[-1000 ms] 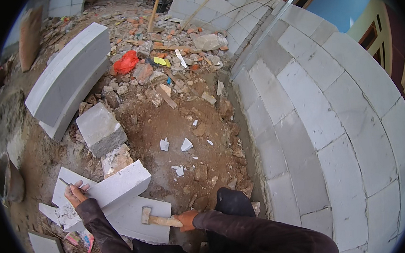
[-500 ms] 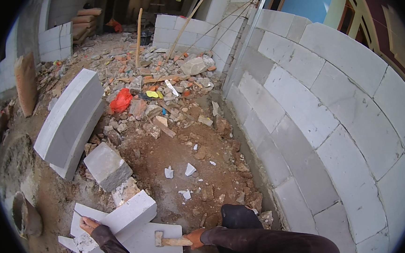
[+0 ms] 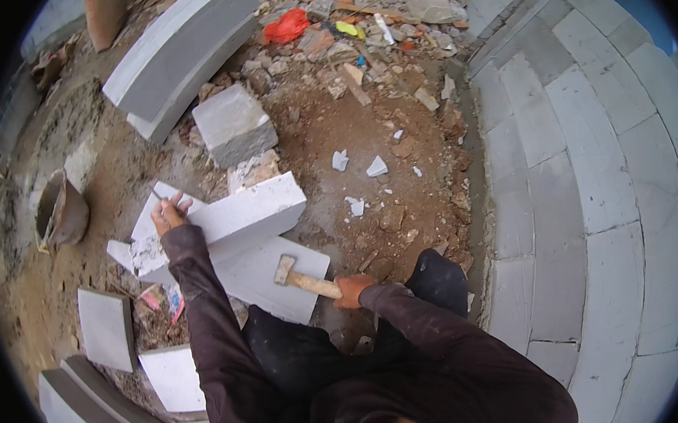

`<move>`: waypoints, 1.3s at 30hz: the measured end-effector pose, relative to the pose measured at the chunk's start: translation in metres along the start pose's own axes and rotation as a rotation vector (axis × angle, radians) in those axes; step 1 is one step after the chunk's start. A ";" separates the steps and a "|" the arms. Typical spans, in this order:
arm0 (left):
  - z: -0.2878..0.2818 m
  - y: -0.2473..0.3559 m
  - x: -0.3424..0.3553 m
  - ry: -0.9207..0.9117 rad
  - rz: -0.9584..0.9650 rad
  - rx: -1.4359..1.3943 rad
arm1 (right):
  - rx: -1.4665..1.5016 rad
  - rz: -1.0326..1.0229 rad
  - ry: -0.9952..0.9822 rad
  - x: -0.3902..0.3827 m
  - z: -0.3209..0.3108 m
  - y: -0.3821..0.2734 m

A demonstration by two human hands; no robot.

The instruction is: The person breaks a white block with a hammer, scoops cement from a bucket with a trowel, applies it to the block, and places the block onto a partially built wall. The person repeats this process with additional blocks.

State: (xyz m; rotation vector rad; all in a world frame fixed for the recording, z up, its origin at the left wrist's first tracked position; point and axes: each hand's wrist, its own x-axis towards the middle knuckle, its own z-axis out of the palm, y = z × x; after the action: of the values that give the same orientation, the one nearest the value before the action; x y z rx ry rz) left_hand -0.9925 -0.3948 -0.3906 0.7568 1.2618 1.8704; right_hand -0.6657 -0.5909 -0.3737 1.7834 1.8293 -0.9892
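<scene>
My right hand (image 3: 352,291) is wrapped round the wooden handle of a hammer (image 3: 286,271). Its metal head hovers over or rests on a flat white block slab (image 3: 260,268); I cannot tell which. My left hand (image 3: 169,214) pinches a thin dark rod (image 3: 155,193), its kind too small to make out. This hand lies at the far side of a white lightweight block (image 3: 256,209), which leans over the slab and has a rough, broken left end. Another white piece (image 3: 145,222) shows beyond it.
A squarish block (image 3: 235,124) and two stacked long blocks (image 3: 186,49) stand ahead. White chips (image 3: 377,166) lie on the dirt. A bucket (image 3: 61,209) stands left, more blocks (image 3: 106,328) lie near left. Rubble (image 3: 327,35) is ahead; a block wall (image 3: 579,155) rises right.
My view has tipped down and turned left, bringing my legs and nearer blocks in. The hammer now slants, its head higher than the handle end. Some left fingers are more spread.
</scene>
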 end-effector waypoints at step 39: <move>-0.346 0.023 -0.258 0.628 -0.660 1.549 | 0.010 -0.282 0.230 0.055 0.031 -0.033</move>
State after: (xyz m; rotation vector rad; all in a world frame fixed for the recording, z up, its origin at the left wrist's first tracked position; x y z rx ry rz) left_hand -1.1325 -0.7879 -0.5041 0.2758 2.8988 0.2838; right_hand -0.7096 -0.5729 -0.4275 1.7369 2.2704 -0.9227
